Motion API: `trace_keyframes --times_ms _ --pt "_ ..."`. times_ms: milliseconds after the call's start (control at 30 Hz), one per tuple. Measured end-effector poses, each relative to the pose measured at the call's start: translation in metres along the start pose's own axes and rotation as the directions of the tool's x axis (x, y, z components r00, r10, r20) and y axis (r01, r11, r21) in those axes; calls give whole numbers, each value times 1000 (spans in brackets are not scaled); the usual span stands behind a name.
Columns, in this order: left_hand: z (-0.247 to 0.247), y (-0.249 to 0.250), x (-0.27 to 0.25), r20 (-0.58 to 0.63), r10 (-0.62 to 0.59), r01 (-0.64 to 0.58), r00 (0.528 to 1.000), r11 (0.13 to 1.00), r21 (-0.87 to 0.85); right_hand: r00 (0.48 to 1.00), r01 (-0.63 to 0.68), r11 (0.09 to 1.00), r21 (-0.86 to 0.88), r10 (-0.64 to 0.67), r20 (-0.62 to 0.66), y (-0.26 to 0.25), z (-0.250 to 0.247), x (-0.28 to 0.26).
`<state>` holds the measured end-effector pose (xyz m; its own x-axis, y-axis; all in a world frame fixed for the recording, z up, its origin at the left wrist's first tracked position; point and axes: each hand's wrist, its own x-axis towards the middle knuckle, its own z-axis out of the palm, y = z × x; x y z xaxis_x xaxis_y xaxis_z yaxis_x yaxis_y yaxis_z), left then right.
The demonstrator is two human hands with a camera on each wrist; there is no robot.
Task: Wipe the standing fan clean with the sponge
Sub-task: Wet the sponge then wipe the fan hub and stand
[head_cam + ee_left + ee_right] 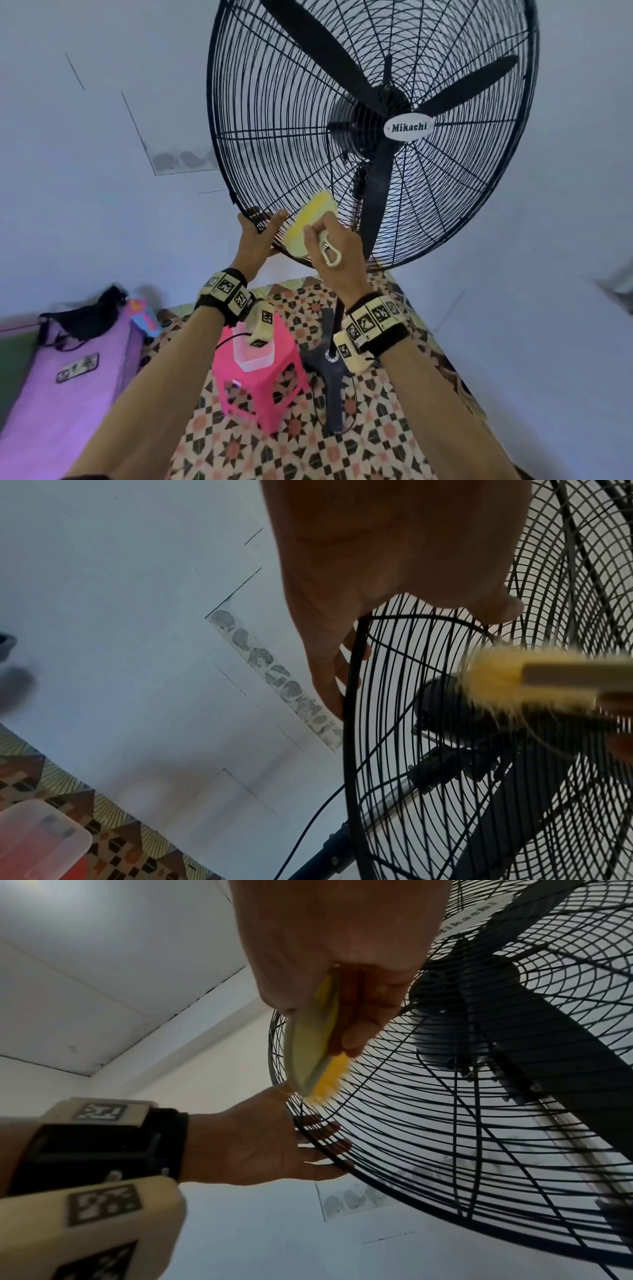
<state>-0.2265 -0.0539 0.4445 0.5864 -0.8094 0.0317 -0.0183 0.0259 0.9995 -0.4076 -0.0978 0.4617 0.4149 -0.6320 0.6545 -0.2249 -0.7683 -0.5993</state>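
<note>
wiping is under way at the lower rim of the fan guard

nearest to us, we are reaching up with both forearms, each wearing a black wrist strap with printed marker blocks. below them, a pink stool (255, 380) carrying a clear plastic tub (254, 353) is standing on the patterned floor tiles (342, 448), just beside the dark foot of the standing fan (373, 137).

a little farther, our left hand (255, 236) is gripping the lower left rim of the wire guard (274, 113), fingers hooking through the wires and thumb lying along the front, steadying it. just beside it, our right hand (334, 245) is pinching the sponge (310, 224), a yellow pad with a pale backing, and is pressing its yellow face against the guard wires near the bottom. a small metal clip is hanging at that hand.

beyond the wires, the three dark blades and the motor housing are sitting behind a white brand badge (408, 128). farthest off, a pale wall is showing a grey smudged strip (181, 159).

we are judging that the work is at an early or middle stage: only the lowest part of the guard is being reached now, and the upper guard, pole and base look still to be done. we cannot tell which wires are already clean.
</note>
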Motion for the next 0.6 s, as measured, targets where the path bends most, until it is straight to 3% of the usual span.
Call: trace_keyframes --times_ms 67,200,267,333,400,467,567,600 --pt "-1 1 0 0 17 -17 1000 1000 4 997 -77 996 -34 78 1 7 1 1" --pt "-1 -1 0 17 35 -35 999 999 11 963 -262 916 -304 267 -27 29 -9 -9" --pt "1 -2 0 7 41 -41 999 999 11 970 -244 956 -164 240 -39 24 -14 -2" --pt "4 -2 0 0 40 -40 999 999 17 990 -133 991 -7 132 -57 12 -17 10" --pt "4 -1 -1 -2 38 -38 999 999 23 997 -48 999 17 49 -64 6 -15 16" --pt "3 0 -1 1 34 -34 999 999 14 991 -127 989 -73 124 -41 18 -10 14" --pt "0 -1 -2 8 36 -36 999 999 6 962 -261 893 -368 272 -21 35 -13 10" --pt "0 -2 -2 8 37 -37 999 999 11 958 -274 884 -378 285 -27 35 -18 13"
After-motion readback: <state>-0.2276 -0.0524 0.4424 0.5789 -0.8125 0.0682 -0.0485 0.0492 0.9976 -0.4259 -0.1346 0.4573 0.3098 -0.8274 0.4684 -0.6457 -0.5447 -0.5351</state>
